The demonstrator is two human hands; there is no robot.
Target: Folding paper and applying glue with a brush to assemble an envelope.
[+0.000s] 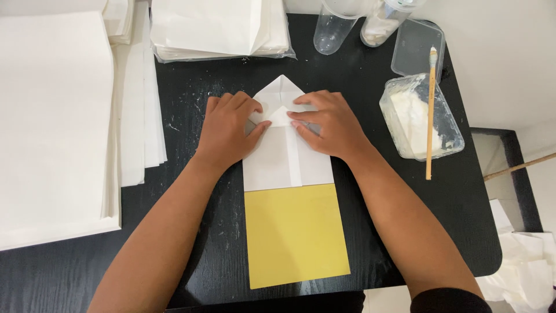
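A white folded paper piece (288, 162) with a pointed top lies on the black table (197, 93), its lower end over a yellow card (295, 235). My left hand (227, 128) rests flat on the paper's upper left, fingers pressing a small folded flap at the middle. My right hand (327, 123) presses the same fold from the right, fingertips meeting the left hand's. Neither hand holds anything; both push the paper down.
Stacks of white paper (55, 122) fill the left side, and more folded white pieces (217, 28) lie at the back. A clear tub of white paste (420, 116) with a wooden-handled brush (430, 110) stands right, beside a clear lid (417, 46) and plastic cups (333, 26).
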